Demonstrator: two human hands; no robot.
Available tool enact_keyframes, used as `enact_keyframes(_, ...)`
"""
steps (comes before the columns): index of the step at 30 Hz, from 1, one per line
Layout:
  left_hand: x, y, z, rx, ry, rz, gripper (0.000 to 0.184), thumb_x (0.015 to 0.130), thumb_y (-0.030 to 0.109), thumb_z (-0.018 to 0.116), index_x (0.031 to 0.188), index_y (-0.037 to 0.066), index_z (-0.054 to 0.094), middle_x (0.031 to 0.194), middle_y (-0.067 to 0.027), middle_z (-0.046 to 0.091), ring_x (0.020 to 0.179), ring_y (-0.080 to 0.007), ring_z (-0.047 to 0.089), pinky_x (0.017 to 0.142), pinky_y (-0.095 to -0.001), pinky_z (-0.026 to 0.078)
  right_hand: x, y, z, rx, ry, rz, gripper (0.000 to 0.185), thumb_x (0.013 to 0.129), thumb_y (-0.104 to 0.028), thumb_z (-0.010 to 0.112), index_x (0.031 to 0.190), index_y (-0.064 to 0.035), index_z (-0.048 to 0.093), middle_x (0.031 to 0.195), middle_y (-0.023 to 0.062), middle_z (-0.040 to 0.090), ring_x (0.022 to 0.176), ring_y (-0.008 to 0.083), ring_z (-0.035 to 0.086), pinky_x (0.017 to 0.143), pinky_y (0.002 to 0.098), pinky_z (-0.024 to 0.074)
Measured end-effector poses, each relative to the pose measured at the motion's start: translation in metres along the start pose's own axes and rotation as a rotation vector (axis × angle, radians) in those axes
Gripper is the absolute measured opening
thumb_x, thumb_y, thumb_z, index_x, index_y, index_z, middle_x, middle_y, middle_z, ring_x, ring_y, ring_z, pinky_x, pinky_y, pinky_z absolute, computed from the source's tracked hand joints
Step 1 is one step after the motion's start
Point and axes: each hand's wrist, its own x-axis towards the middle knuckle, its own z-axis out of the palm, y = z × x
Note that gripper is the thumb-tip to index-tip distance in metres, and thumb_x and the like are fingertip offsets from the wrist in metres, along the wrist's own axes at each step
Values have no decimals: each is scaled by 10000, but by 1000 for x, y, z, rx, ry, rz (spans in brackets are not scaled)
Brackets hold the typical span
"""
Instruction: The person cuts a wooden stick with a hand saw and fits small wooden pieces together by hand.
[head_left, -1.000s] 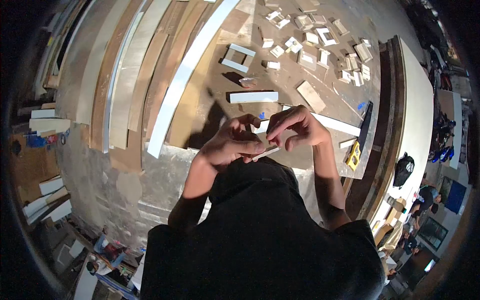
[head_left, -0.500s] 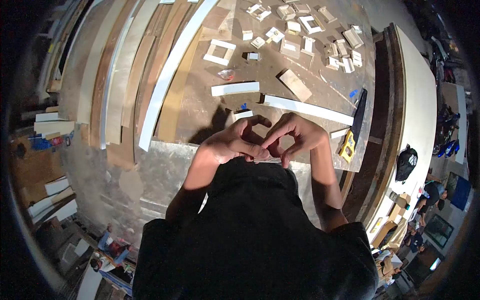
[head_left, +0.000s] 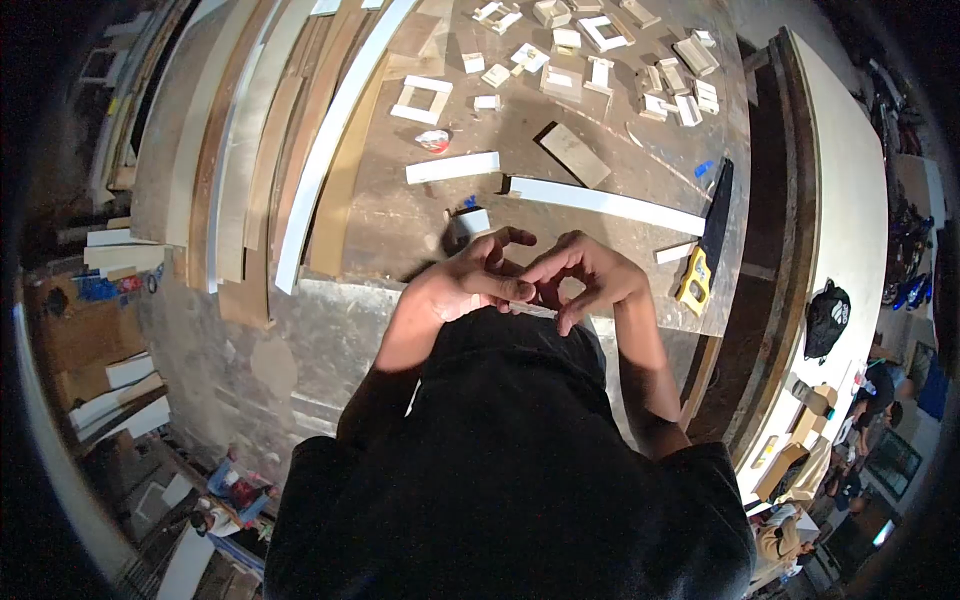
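My left hand (head_left: 472,277) and my right hand (head_left: 592,276) meet in front of my waist, close to the near edge of the workbench. Both have thumb and fingers curled into a pinch, the fingertips almost touching. Something thin and pale (head_left: 532,311) shows just under the fingers, too small to name. Beyond my left hand stands a small white-faced block (head_left: 470,224) with a blue bit beside it. A long white strip of wood (head_left: 605,204) lies past my right hand, with a yellow-handled handsaw (head_left: 694,284) to its right.
Several small wooden frames and blocks (head_left: 560,80) are scattered at the far side. Long boards (head_left: 265,130) lie along the left. A shorter white strip (head_left: 452,167) and a bare wood piece (head_left: 575,155) rest mid-table. A black cap (head_left: 828,318) sits on the pale panel at right.
The view has shifted slightly, so the bench items sit a little differently in frame. Both hands stay pinched together at my waist, with only slight finger movement.
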Motion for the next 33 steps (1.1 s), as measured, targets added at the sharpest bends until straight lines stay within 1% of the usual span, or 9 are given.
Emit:
enact_keyframes(9,13,-25,-6,-72,56,199,782,812,54,819,1400,107,306,1107,-130,661,949,-172,651,716,-313,536,-28,34,-8,18,164,17,692,622,-108,956,1245,6,676,1019,83,741,690,109,640,581,262,489)
enact_keyframes(12,18,-32,-6,-36,124,199,756,835,85,807,1403,109,308,1129,-125,645,961,-186,650,745,-316,554,-33,42,-9,13,192,10,662,647,-111,946,1241,6,679,980,79,738,681,108,636,571,262,472)
enact_keyframes(14,24,-37,-9,-12,195,160,742,850,101,797,1405,103,306,1134,-125,639,963,-187,649,751,-318,560,-37,48,-10,-16,215,30,554,762,-90,869,1275,-23,670,748,10,691,632,52,567,578,223,432)
enact_keyframes(19,46,-60,-24,-4,340,70,729,879,161,781,1413,75,293,1144,-122,625,990,-188,644,774,-320,570,-43,56,-16,30,271,177,530,779,-116,862,1267,-24,675,703,-5,668,587,34,538,525,218,406)
enact_keyframes(25,51,-77,-45,35,603,152,616,870,213,800,1325,59,413,1057,-94,611,694,-154,662,647,-314,579,-43,81,-25,-122,332,232,496,771,-131,867,1225,-25,699,666,-30,621,581,29,502,533,220,388)
enact_keyframes(28,49,-78,-76,843,764,410,700,720,217,903,1270,95,487,1035,-83,625,811,-208,666,716,-366,559,-43,91,-33,-286,424,286,472,758,-164,880,1181,-30,719,656,-33,607,576,38,490,541,236,393)
enact_keyframes(29,51,-71,-83,841,769,407,700,720,217,903,1270,95,487,1035,-83,625,811,-208,666,716,-366,559,-43,95,-36,-377,473,293,455,757,-203,887,1156,-48,734,653,-30,608,571,42,491,541,248,405)
enact_keyframes(31,58,-59,-101,1598,731,635,730,658,295,903,1259,103,536,1125,-104,624,1058,-305,614,949,-470,473,-43,101,-40,-380,489,306,453,756,-221,888,1145,-46,734,647,-24,607,572,47,498,545,252,412)
enact_keyframes(33,73,-55,-112,1703,760,459,751,640,287,888,1274,111,525,1181,-106,587,1166,-327,525,996,-511,402,-40,105,-42,-392,507,316,452,756,-240,888,1133,-44,735,640,-17,606,573,51,506,549,256,419)
